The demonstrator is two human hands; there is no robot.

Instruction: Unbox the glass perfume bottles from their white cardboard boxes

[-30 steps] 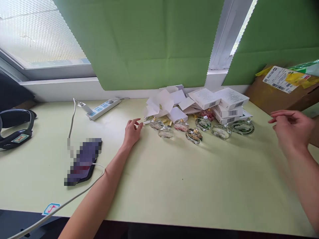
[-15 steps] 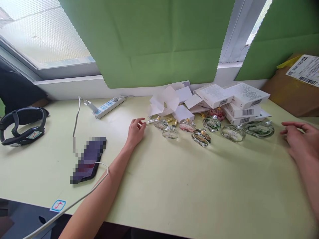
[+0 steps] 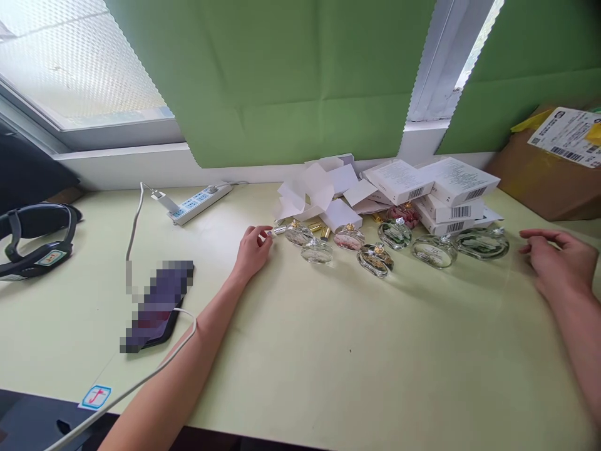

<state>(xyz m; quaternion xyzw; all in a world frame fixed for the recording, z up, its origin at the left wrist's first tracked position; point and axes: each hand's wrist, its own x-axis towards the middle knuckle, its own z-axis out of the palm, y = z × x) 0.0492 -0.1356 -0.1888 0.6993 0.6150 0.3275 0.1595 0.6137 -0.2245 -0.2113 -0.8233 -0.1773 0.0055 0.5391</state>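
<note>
Small silver cap [image 3: 278, 231] pinched between left hand [image 3: 251, 250] fingers [image 3: 263, 230]; right hand [image 3: 556, 263] loosely open, empty.

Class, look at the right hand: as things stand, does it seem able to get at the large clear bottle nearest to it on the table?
Probably yes. The right hand hovers open just beside the large clear bottle, with only bare table between them.

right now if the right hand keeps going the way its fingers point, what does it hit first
Probably the large clear glass bottle at the right end of the row. The right hand points left, fingers spread, with only bare table between. Depth is hard to judge.
</note>
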